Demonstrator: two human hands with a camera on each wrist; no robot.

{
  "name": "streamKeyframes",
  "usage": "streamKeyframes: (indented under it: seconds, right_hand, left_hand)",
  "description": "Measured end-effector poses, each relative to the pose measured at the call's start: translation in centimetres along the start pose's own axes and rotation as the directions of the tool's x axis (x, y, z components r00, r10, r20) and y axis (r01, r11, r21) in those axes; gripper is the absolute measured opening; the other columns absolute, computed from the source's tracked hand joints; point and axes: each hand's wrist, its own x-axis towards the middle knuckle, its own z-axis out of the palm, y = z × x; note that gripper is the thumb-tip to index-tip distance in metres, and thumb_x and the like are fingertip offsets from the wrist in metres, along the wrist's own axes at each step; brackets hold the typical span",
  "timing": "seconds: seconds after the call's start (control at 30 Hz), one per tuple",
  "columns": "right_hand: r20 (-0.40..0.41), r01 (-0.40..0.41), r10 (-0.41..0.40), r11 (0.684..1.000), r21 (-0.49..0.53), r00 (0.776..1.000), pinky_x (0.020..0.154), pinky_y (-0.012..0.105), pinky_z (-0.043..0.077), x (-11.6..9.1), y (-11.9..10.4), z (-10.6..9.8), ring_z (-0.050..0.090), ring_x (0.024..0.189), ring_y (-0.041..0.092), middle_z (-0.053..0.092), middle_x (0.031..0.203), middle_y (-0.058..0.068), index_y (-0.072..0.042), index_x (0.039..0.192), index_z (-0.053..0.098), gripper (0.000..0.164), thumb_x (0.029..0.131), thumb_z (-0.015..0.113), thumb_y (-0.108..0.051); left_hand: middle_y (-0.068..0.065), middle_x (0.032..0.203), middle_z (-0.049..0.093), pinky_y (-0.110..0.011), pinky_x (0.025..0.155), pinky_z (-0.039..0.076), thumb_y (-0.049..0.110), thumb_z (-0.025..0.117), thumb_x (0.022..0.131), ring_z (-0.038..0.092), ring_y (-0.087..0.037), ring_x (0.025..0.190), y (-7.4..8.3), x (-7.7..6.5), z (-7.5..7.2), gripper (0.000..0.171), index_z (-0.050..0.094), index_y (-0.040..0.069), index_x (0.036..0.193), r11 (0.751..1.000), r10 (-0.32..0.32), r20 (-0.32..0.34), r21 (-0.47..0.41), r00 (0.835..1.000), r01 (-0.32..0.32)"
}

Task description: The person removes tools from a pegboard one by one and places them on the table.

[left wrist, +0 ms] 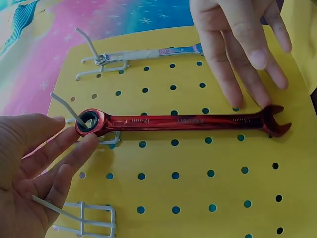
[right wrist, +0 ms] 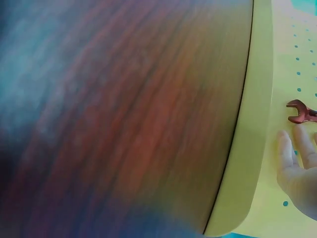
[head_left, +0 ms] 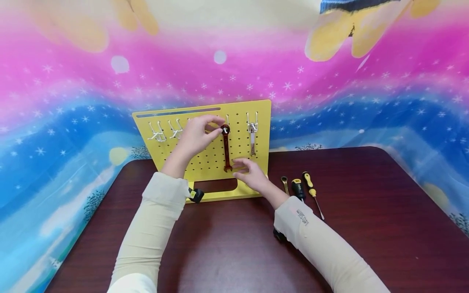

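A glossy red combination wrench (left wrist: 183, 122) hangs ring end up on a white hook of the yellow pegboard (head_left: 212, 156); the hook's prong pokes through its ring. My left hand (head_left: 199, 134) pinches that ring end with thumb and fingertips. Near the wrench's open-ended jaw, my right hand (head_left: 250, 173) has its fingers loosely extended, holding nothing. In the right wrist view, the fingers (right wrist: 303, 148) lie just below the jaw, apparently apart from it. A silver wrench (head_left: 252, 140) with a pale wrapped handle hangs on another hook to the right.
Empty white double hooks (head_left: 157, 134) stick out on the board's left side. On the dark table (head_left: 227, 248), right of the board, lie a brass-coloured wrench (head_left: 285, 184), a black-and-yellow screwdriver (head_left: 298, 189) and a slimmer yellow screwdriver (head_left: 310, 188). A patterned cloth (head_left: 205, 69) hangs behind.
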Motion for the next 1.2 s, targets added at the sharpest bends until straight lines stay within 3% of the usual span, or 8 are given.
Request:
streamKeyframes:
  seconds: [0.17, 0.43, 0.77, 0.97, 1.2]
  right_hand:
    - [0.022, 0.018, -0.018, 1.0, -0.002, 1.0, 0.097, 0.043, 0.054, 0.2, 0.2, 0.3, 0.062, 0.117, 0.036, 0.061, 0.135, 0.018, -0.004, 0.142, 0.051, 0.048, 0.095, 0.063, -0.006]
    - [0.069, -0.006, 0.006, 1.0, 0.003, 0.998, 0.078, 0.047, 0.056, 0.2, 0.1, 0.6, 0.064, 0.111, 0.033, 0.063, 0.131, 0.016, -0.01, 0.14, 0.055, 0.044, 0.096, 0.063, -0.01]
    - [0.091, 0.097, -0.095, 0.995, -0.016, 0.991, 0.089, 0.033, 0.054, -0.1, -0.1, 0.8, 0.065, 0.104, 0.029, 0.067, 0.114, 0.021, 0.005, 0.118, 0.064, 0.027, 0.092, 0.066, -0.003]
    - [0.111, 0.081, -0.077, 0.996, -0.035, 0.991, 0.076, 0.025, 0.051, -0.5, 0.1, 0.9, 0.071, 0.094, 0.025, 0.073, 0.1, 0.02, 0.004, 0.11, 0.065, 0.021, 0.091, 0.069, -0.003]
    - [0.126, 0.125, -0.117, 0.99, -0.06, 0.985, 0.07, 0.023, 0.048, -1.0, -0.1, 1.0, 0.074, 0.085, 0.024, 0.075, 0.091, 0.017, 0.003, 0.109, 0.069, 0.019, 0.091, 0.069, -0.002]
  left_hand:
    - [-0.004, 0.132, 0.066, -0.04, 0.086, 0.059, 0.016, 0.064, 0.098, 0.069, -0.024, 0.11, 0.1, 0.0, 0.1, 0.03, 0.066, 0.016, 0.127, 0.999, -0.023, -0.007, -0.024, 1.0, 0.023]
    - [-0.004, 0.132, 0.066, -0.04, 0.087, 0.059, 0.013, 0.066, 0.096, 0.07, -0.024, 0.108, 0.1, 0.1, 0.5, 0.031, 0.066, 0.015, 0.127, 1.0, -0.01, -0.018, -0.009, 1.0, 0.01]
    - [-0.004, 0.133, 0.065, -0.04, 0.088, 0.059, 0.011, 0.067, 0.095, 0.07, -0.025, 0.107, 0.1, 0.2, 0.6, 0.032, 0.067, 0.015, 0.127, 1.0, -0.008, -0.02, -0.024, 1.0, 0.008]
    - [-0.004, 0.13, 0.067, -0.039, 0.086, 0.059, 0.01, 0.067, 0.095, 0.07, -0.024, 0.106, 0.0, 0.1, 0.8, 0.03, 0.069, 0.016, 0.124, 0.999, -0.016, -0.04, -0.037, 0.999, 0.014]
    - [-0.003, 0.127, 0.07, -0.038, 0.081, 0.059, 0.013, 0.068, 0.094, 0.071, -0.022, 0.104, -0.1, 0.3, 0.8, 0.031, 0.069, 0.018, 0.125, 1.0, -0.005, -0.035, -0.005, 0.999, 0.005]
